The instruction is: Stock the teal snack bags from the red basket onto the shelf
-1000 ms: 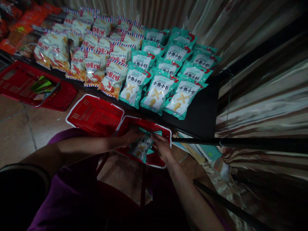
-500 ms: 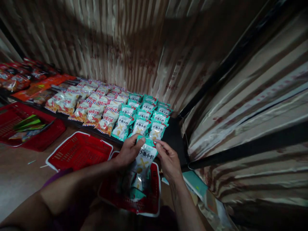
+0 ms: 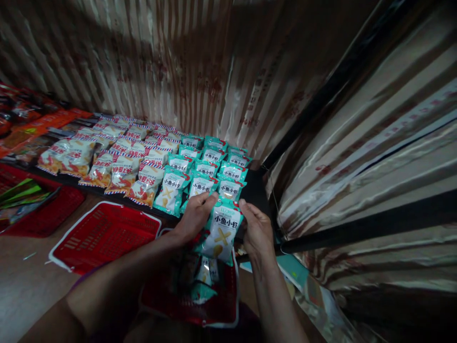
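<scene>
A teal and white snack bag (image 3: 221, 233) hangs upright between my hands, its printed front toward me. My left hand (image 3: 195, 214) pinches its upper left corner between thumb and fingers. At the upper right corner, my right hand (image 3: 255, 225) grips the same bag. Just beyond stand rows of matching teal snack bags (image 3: 171, 190) on a black shelf (image 3: 255, 190). Below the held bag is a red basket (image 3: 228, 305) with more teal packets (image 3: 203, 291) inside, partly hidden by my arm and the bag.
White and orange snack bags (image 3: 117, 169) fill the shelf to the left, with orange packets (image 3: 32, 128) farther along. Another red basket (image 3: 107, 238) sits on the floor, and a third (image 3: 43, 219) holds green packets. Striped curtain (image 3: 200, 62) hangs behind; a dark pole (image 3: 321, 109) slants at right.
The held snack bag has moved slightly right and its front now shows more fully. My view has shifted, so the shelf goods and baskets sit farther left.
</scene>
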